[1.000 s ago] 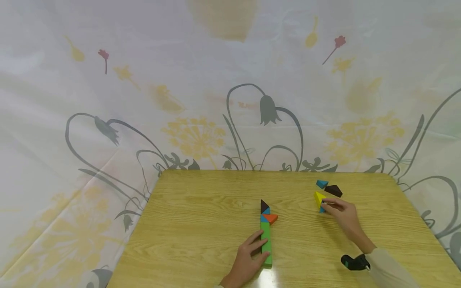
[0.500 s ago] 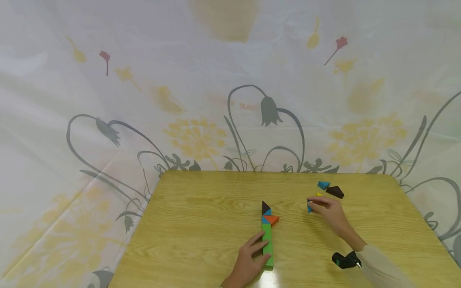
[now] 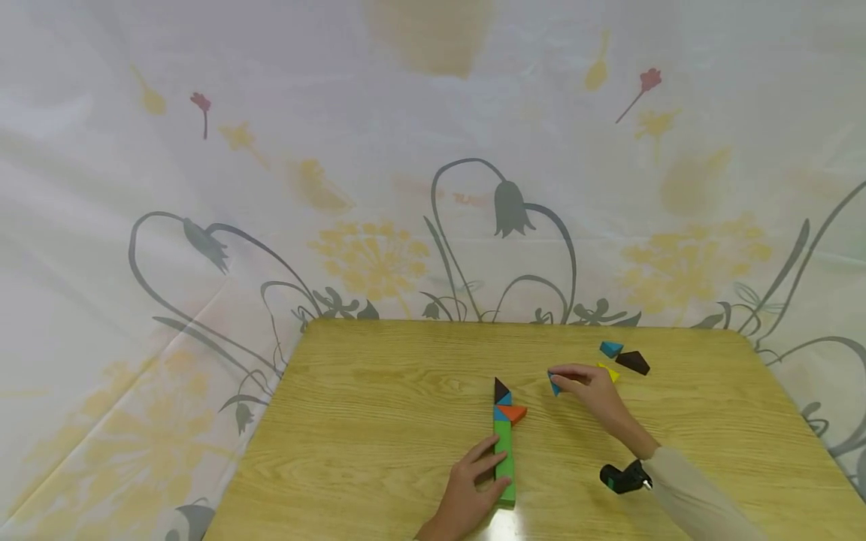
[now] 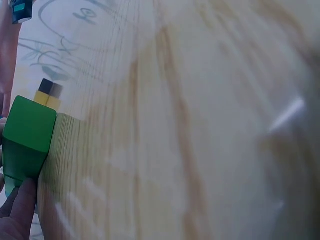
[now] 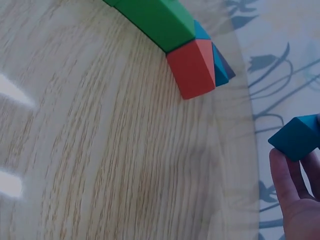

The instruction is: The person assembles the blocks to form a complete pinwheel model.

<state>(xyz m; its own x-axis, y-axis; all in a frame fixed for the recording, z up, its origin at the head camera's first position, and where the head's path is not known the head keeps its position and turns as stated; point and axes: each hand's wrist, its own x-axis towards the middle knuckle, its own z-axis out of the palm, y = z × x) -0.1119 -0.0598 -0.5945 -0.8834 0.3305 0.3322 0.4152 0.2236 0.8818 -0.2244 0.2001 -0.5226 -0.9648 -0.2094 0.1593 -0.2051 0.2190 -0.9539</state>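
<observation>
In the head view, my right hand (image 3: 595, 391) pinches a small blue triangular block (image 3: 553, 383) over the table, right of a row of blocks. The right wrist view shows this blue block (image 5: 297, 137) at the fingertips. My left hand (image 3: 467, 485) rests spread fingers on the green blocks (image 3: 504, 458) that form the near part of the row. At the far end of the green part sit blue triangular pieces (image 3: 501, 412), an orange-red triangular block (image 3: 516, 414) jutting right, and a black triangular block (image 3: 501, 390) at the tip.
Behind my right hand lie a yellow block (image 3: 610, 373), partly hidden, a black block (image 3: 633, 362) and a blue block (image 3: 612, 349). A black wrist camera (image 3: 625, 477) hangs at the right sleeve. The wooden table (image 3: 379, 391) ends at a flower-patterned curtain (image 3: 379, 150).
My right hand has moved left from the yellow block with the blue triangular block in its fingers, toward the row. The left hand has stayed on the green blocks.
</observation>
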